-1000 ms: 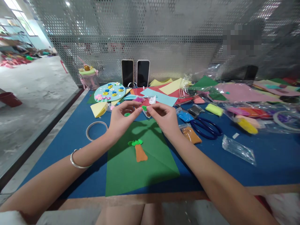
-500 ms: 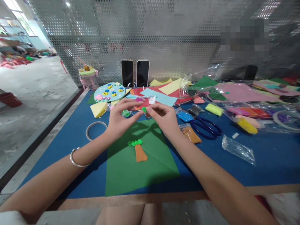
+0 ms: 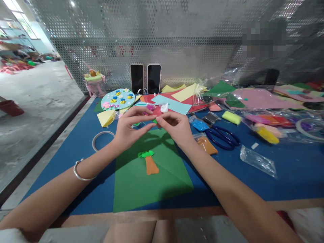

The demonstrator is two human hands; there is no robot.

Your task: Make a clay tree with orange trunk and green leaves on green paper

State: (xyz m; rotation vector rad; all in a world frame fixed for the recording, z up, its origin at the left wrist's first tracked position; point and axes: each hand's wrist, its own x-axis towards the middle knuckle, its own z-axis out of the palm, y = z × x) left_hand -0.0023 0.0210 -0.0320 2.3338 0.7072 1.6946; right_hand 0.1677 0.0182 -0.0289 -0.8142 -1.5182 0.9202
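Note:
A small piece of green clay [image 3: 154, 120] is pinched between my two hands, above the far part of a green paper sheet [image 3: 136, 189]. My left hand [image 3: 133, 126] has its thumb and forefinger at the clay's left side. From the other side, my right hand [image 3: 176, 126] grips it with thumb and forefinger, and the fingertips hide most of it. Below, on the sheet, lies a flat brown clay tree trunk [image 3: 152, 165]. A row of small green clay leaves [image 3: 146, 154] sits along its top.
Left of the sheet lies a tape roll [image 3: 94, 141]. Blue-handled scissors [image 3: 222, 138], a bag of brown clay [image 3: 206, 144] and a clear wrapper [image 3: 258, 162] are on the right. Two phones [image 3: 154, 79] and a bee picture [image 3: 118, 99] stand or lie behind, near coloured papers [image 3: 174, 104].
My left fingertips have closed in on the green clay, and less of it shows now. My right hand has moved slightly left. The trunk and leaves stay put.

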